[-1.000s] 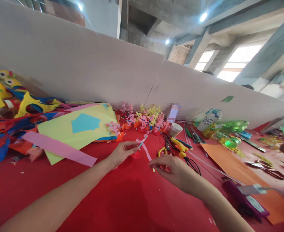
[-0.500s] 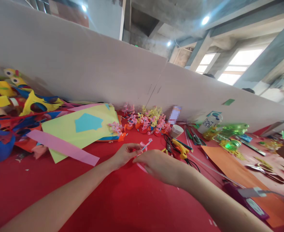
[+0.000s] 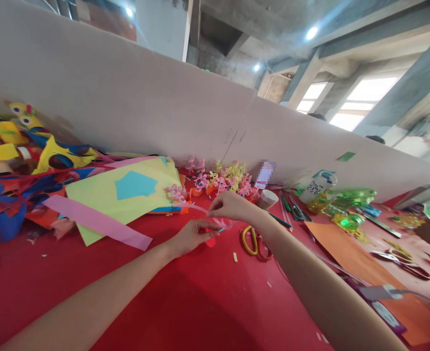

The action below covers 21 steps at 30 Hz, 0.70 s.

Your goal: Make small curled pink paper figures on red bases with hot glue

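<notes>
My left hand (image 3: 193,237) pinches a thin stick with a light blue tip, partly hidden by my fingers. Curled pink paper (image 3: 226,224) is around and beside the stick. Higher up, my right hand (image 3: 229,205) has thumb and fingertips closed on a narrow pink paper strip (image 3: 197,207), whose loose end reaches out to the left. Behind my hands stands a cluster of pink paper curls (image 3: 178,193) and yellow curls (image 3: 235,170). Scissors with a yellow handle loop (image 3: 249,241) lie under my right forearm.
Green paper sheets (image 3: 94,214) with a blue cut-out (image 3: 136,185) and a pink strip (image 3: 98,222) lie left. At right are an orange sheet (image 3: 341,253), scissors (image 3: 401,263), a bottle (image 3: 317,187) and another person's hand (image 3: 429,231). A white partition (image 3: 127,97) runs behind.
My right hand has moved up and away from my left hand, drawing the pink strip with it. The yellow scissor loop now shows beside my forearm. My left hand has hardly moved.
</notes>
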Tool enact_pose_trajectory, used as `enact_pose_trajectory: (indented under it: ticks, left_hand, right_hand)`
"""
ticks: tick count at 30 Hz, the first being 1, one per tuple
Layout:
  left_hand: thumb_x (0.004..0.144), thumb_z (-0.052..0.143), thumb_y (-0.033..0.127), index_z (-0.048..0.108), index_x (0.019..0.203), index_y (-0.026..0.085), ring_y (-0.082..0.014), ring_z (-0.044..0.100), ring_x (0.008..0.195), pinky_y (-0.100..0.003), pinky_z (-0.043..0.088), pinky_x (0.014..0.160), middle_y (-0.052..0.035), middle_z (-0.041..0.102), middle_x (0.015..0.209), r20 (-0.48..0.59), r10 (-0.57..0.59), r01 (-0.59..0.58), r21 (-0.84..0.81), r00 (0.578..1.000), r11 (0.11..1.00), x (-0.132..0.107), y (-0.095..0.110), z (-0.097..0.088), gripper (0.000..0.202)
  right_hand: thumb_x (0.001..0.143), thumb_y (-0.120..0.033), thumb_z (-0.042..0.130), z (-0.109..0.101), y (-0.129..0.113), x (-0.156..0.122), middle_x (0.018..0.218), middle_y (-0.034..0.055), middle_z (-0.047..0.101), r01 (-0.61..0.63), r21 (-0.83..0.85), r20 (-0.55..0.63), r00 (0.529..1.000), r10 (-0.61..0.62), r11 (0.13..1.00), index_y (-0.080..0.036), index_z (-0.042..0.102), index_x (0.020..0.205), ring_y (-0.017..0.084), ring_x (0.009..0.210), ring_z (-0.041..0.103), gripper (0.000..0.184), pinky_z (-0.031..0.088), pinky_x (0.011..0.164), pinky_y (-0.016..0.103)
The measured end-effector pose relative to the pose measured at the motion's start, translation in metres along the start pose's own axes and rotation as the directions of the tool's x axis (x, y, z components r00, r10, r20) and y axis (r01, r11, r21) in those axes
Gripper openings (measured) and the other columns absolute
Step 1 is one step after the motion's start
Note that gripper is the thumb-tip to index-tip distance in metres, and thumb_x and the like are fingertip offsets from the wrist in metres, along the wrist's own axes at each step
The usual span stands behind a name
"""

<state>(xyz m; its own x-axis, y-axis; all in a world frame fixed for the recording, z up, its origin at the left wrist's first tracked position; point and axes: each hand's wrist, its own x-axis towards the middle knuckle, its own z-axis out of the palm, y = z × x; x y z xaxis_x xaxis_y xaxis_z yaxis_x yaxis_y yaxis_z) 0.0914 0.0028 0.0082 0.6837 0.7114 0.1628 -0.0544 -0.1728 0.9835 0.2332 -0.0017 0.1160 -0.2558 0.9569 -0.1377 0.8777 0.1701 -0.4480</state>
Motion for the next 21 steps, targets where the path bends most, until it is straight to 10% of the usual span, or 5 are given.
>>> enact_pose_trajectory:
  ticks: [7, 12, 21]
  left_hand:
    - [0.066, 0.071, 0.03, 0.074, 0.084, 0.014, -0.0226, 0.064, 0.083, -0.03, 0.046, 0.076, -0.0086, 0.074, 0.088, -0.028, -0.071, 0.07, -0.053, 0.997, 0.996, 0.002, -0.009, 0.003, 0.024]
    - [0.064, 0.073, 0.028, 0.074, 0.077, 0.016, -0.0201, 0.064, 0.078, -0.028, 0.046, 0.074, -0.0064, 0.074, 0.08, -0.025, -0.054, 0.052, -0.06, 0.998, 0.997, 0.002, -0.009, 0.002, 0.018]
    - [0.061, 0.076, 0.027, 0.073, 0.073, 0.016, -0.0176, 0.065, 0.071, -0.026, 0.047, 0.069, -0.0052, 0.074, 0.074, -0.031, -0.104, 0.097, -0.177, 0.994, 0.979, 0.003, -0.005, 0.002, 0.017]
  right_hand:
    - [0.064, -0.015, 0.071, 0.009, 0.04, 0.007, 0.044, -0.0107, 0.049, -0.215, 0.549, 0.084, 0.976, 0.202, 0.808, -0.017, 0.053, 0.083, 0.006, 0.042, 0.045, 0.026, 0.034, 0.041, 0.016]
    - [0.057, -0.016, 0.076, 0.02, 0.052, 0.008, 0.046, -0.0118, 0.051, -0.236, 0.688, 0.126, 0.97, 0.207, 0.686, -0.021, 0.048, 0.086, 0.005, 0.037, 0.04, 0.041, 0.027, 0.038, 0.015]
    - [0.06, -0.026, 0.071, 0.03, 0.07, -0.007, 0.064, -0.0014, 0.062, -0.231, 0.801, 0.171, 0.972, 0.159, 0.552, -0.015, 0.066, 0.069, 0.008, 0.059, 0.054, 0.015, 0.043, 0.058, 0.019]
